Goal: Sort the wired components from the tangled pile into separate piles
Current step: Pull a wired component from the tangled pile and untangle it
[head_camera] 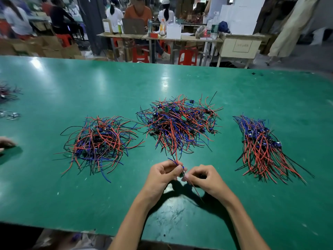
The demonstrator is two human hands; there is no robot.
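Observation:
Three heaps of red, blue and black wired components lie on the green table (180, 78). The tangled pile (178, 121) is in the middle, a looser pile (100, 141) lies to the left, and a combed-out pile (261, 147) lies to the right. Just in front of the middle heap, my left hand (163, 175) and my right hand (205, 178) both pinch one wired component (182, 171) between them. Its wires stick up toward the tangled pile, and a thin lead trails down under my right hand.
Another person's hand (6, 143) rests on the table at the far left edge, near more wires (7, 92) and small metal parts (10, 115). Beyond the table's far edge are red stools, desks, cardboard boxes and seated people.

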